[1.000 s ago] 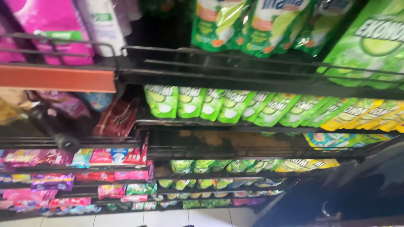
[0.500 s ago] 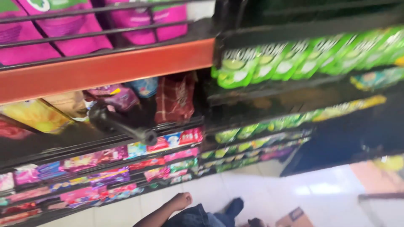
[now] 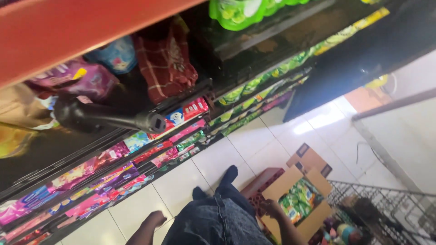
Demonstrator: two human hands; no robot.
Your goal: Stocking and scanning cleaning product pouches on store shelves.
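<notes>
Cardboard box on floor, right hand at its near edge

Cardboard box [image 3: 313, 193]: one, standing open on the white tiled floor [image 3: 254, 145] at about 4 o'clock of the view. Four flaps folded outward. Long axis runs roughly from 7 o'clock to 1 o'clock, opening facing up. Inside: green sachets [image 3: 299, 199], too tightly packed to count.

Hands: two in view, both low in the picture.
- Right hand [image 3: 271, 208]: arm comes up from 6 o'clock, forearm angled toward 11 o'clock; the hand rests at the box's left edge, touching the cardboard. Fingers look curled on the flap, though blur keeps the grip uncertain.
- Left hand [image 3: 156, 218]: at 7 o'clock, hanging beside the denim-clad leg [image 3: 218, 222], fingers curled loosely inward, holding nothing, well apart from the box.

Feet: two dark socks or shoes [image 3: 229, 174] pointing toward 12 o'clock, between the shelves and the box.

Surroundings:
- One red perforated brick-like block [image 3: 261, 183], touching the box's left side.
- One wire basket [image 3: 386, 208] at 4 to 5 o'clock, just beside the box, with small coloured items inside.
- One dark rod [image 3: 113, 120] sticking out of the shelf at 9 o'clock, end pointing toward 3 o'clock.
- Shelf rows [image 3: 91, 181] of pink, red and green packets run diagonally from 8 o'clock to 2 o'clock; count not resolvable.
</notes>
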